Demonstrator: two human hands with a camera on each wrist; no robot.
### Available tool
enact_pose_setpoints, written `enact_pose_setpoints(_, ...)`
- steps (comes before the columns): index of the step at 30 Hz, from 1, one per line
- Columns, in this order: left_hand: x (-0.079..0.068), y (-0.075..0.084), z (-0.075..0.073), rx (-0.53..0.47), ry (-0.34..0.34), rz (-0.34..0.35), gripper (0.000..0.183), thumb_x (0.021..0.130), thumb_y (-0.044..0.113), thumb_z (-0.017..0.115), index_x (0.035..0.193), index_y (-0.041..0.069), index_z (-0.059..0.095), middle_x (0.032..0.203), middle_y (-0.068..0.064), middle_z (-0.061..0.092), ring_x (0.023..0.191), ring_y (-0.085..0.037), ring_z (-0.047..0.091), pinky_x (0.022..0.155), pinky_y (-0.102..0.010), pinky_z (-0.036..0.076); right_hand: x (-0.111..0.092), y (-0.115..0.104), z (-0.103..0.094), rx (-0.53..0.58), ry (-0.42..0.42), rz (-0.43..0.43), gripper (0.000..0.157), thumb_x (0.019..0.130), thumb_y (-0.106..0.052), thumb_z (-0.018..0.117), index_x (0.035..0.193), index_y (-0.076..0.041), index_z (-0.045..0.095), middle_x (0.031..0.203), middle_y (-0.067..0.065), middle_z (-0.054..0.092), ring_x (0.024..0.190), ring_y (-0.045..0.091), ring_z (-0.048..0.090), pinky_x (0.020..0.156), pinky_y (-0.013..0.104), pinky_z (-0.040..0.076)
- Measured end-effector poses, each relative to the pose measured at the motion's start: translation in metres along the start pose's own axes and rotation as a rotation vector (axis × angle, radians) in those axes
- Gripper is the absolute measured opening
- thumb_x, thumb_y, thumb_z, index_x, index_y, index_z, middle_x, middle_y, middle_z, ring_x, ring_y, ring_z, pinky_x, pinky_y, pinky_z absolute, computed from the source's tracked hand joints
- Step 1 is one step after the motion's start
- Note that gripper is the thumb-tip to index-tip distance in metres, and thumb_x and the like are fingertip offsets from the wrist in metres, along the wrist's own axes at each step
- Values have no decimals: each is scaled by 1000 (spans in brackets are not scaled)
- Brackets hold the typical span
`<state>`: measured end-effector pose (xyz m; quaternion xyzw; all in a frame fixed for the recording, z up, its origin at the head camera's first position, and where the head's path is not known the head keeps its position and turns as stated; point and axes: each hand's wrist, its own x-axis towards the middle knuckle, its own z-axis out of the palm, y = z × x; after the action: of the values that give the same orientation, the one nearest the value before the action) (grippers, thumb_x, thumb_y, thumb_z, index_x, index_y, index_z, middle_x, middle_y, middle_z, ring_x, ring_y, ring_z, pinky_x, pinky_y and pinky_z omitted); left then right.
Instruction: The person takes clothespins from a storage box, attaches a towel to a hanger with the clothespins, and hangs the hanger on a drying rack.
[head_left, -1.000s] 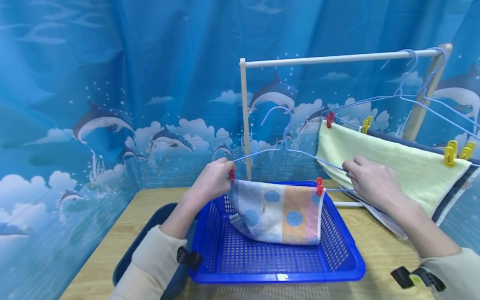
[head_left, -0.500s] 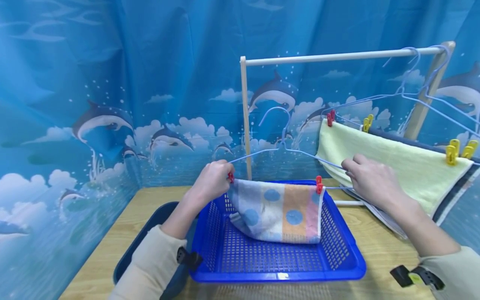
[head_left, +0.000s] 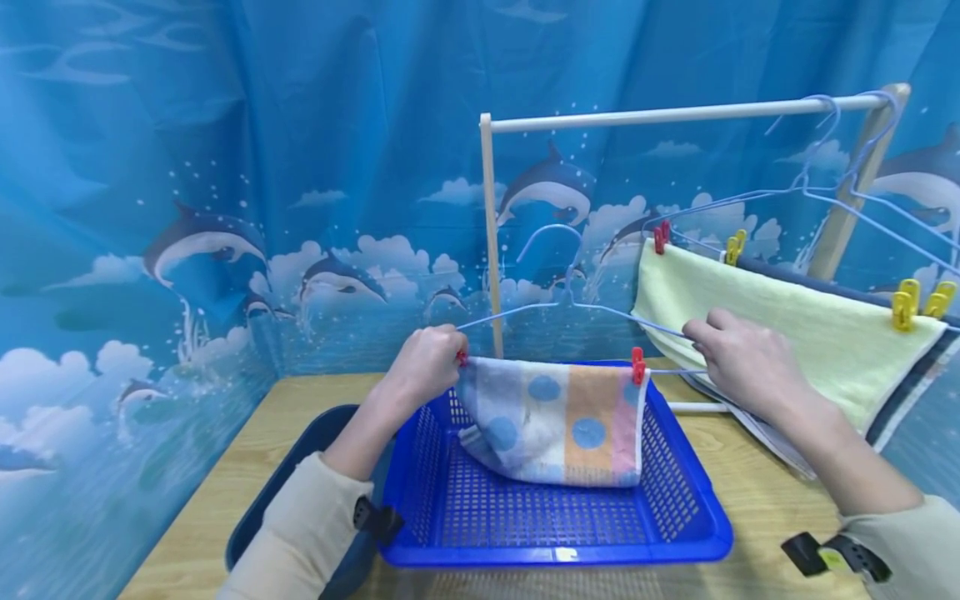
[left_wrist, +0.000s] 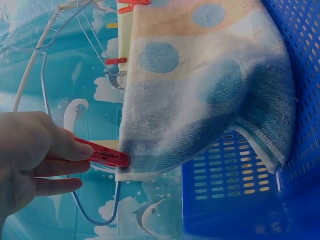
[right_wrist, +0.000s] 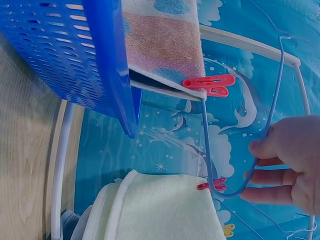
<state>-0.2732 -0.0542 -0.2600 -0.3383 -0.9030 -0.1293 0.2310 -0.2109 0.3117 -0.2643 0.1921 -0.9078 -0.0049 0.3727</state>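
A blue wire hanger (head_left: 555,226) is held up over a blue plastic basket (head_left: 555,555), its hook upward. A striped towel with blue dots (head_left: 551,425) hangs folded over the lower wire. My left hand (head_left: 429,360) pinches a red clothespin (left_wrist: 107,155) between thumb and finger at the towel's left corner; in the left wrist view the clothespin's tip is on the towel edge. My right hand (head_left: 750,362) grips the hanger's right end, with thumb and fingers round the wire (right_wrist: 206,125). A second red clothespin (head_left: 638,367) clips the towel's right corner.
A wooden rack with a white rail (head_left: 675,113) stands behind. Two hangers hang at its right end, bearing a pale yellow towel (head_left: 772,312) and a dark one, held with red and yellow clothespins. A dark blue tub (head_left: 258,500) sits left of the basket on the wooden table (head_left: 247,442).
The hanger's hook has tipped and sunk slightly, while its lower right wire has risen a little. Both hands keep their hold and have hardly moved.
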Motion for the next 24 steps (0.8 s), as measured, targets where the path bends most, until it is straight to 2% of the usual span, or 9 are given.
enact_pose_setpoints(6,0,-1,3,48,8,29,19,72,-15,59,78,0,69,74,-8,62,66,-21,60,60,-30,50,0,2,1,12,37,-39,19,73,6,66,86,-8,62,65,2,43,48,15,36,39,30,28)
enact_pose_setpoints(14,1,1,2,55,-2,7,16,72,-13,61,79,0,68,75,-8,61,64,-21,59,58,-29,50,-1,1,-2,9,7,-18,18,74,6,67,87,-7,62,67,3,45,49,16,38,42,30,31)
enact_pose_setpoints(19,0,1,-1,23,-21,-29,16,74,-10,61,85,1,64,79,-7,57,67,-19,54,60,-29,48,-1,0,-3,3,-9,-1,16,76,4,66,88,-6,62,68,4,46,49,16,39,41,31,32)
enact_pose_setpoints(24,0,1,-3,8,-5,-23,20,77,-8,60,94,1,63,85,-7,56,74,-20,53,66,-32,48,0,0,-4,-2,-22,15,15,76,2,65,88,-7,61,70,6,48,50,18,42,41,33,33)
